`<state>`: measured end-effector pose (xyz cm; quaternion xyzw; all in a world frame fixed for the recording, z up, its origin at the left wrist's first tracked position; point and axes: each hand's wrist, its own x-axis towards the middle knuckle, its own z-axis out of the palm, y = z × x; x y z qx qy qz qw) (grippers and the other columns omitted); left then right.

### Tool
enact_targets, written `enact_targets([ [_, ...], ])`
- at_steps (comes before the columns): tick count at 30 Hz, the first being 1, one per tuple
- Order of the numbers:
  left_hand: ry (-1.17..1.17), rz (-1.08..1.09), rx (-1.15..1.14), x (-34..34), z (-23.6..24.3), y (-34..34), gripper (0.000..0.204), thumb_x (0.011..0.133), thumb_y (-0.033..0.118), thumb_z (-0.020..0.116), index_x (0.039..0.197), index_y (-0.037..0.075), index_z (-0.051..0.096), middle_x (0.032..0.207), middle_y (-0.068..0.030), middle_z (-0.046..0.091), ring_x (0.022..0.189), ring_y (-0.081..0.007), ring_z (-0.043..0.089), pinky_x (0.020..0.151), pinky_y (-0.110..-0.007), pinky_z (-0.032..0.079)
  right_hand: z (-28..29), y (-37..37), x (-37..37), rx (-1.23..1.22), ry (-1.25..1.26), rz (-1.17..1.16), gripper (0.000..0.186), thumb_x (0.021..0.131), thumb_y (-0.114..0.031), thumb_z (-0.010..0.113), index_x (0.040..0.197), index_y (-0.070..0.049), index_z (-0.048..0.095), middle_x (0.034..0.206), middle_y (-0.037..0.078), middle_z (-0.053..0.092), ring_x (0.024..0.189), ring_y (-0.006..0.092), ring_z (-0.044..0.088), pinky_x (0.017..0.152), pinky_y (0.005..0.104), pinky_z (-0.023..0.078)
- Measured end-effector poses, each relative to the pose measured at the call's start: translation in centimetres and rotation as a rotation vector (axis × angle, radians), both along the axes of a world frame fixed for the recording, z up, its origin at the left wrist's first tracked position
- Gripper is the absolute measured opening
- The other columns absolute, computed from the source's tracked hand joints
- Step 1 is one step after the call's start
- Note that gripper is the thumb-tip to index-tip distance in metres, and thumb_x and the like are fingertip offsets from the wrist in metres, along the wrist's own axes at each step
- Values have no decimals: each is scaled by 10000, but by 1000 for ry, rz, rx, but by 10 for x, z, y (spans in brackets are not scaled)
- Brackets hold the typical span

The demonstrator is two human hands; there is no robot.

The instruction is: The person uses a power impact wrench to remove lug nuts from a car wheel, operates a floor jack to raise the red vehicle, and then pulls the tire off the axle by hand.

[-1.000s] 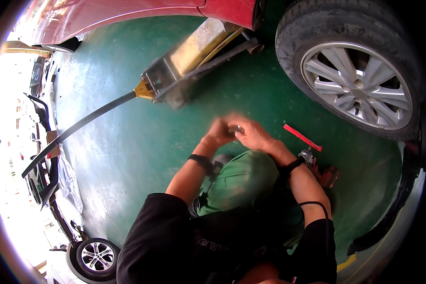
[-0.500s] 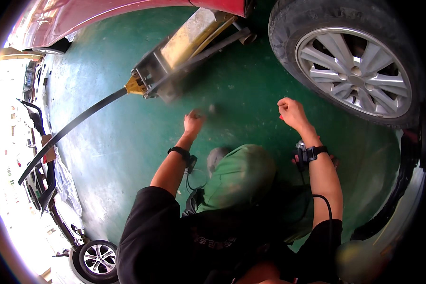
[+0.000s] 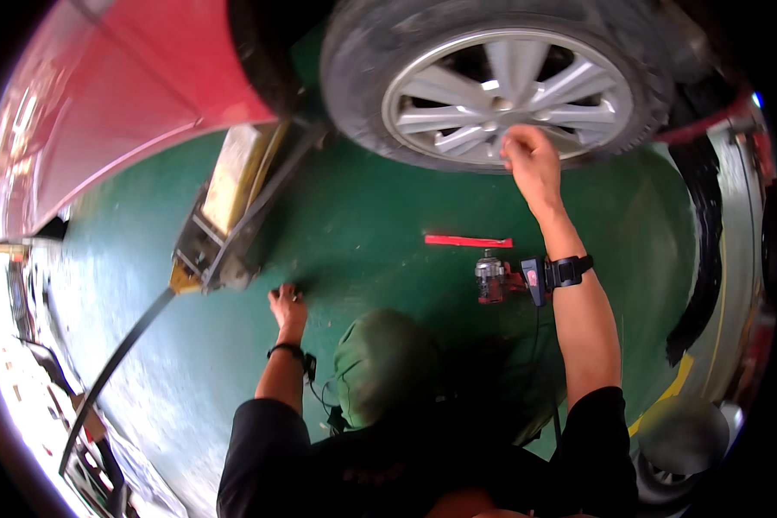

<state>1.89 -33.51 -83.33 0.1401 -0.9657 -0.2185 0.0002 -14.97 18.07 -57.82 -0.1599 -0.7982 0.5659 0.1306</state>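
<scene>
My right hand [image 3: 533, 168] is raised in front of the car wheel [image 3: 445, 92], a silver multi-spoke rim in a black tyre. Its fingers are curled together near the lower spokes, and whatever they may hold is hidden. Low over the green floor, by the handle end of the floor jack [image 3: 231, 177], my left hand [image 3: 287, 312] is closed, with a small dark thing at its fingertips too small to name. Below the wheel lie a red bar [image 3: 468, 242] and a red-and-black power tool [image 3: 490, 278], the latter partly behind my right wrist.
The jack's long dark handle [image 3: 116, 358] slants out to the lower left. A red car body [image 3: 138, 112] overhangs the upper left. My green-clad knee [image 3: 384, 367] is between my arms. At the right lies a long black strip [image 3: 698, 250].
The view has shifted toward the wheel. My right hand has gone up to the front of the rim, uncovering the red bar. My left hand stays low, closer to the jack's handle end.
</scene>
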Motion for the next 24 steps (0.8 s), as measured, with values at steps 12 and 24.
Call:
enact_targets([
  [12,-556,178,-178,-18,52,13,536,815,275,701,1309,232,497,1396,-218,368,1245,-451,423,1029,-477,432,72,53,-10,-497,520,-114,400,828,39,644,1217,39,549,1182,132,627,1032,175,612,917,302,479],
  [24,-276,-558,1102,-239,205,218,631,942,401,618,1400,-2,457,1362,-160,532,1229,-266,518,1025,-387,423,107,43,-39,-386,379,-50,352,757,-129,789,1039,43,668,1005,91,680,948,173,621,859,324,461],
])
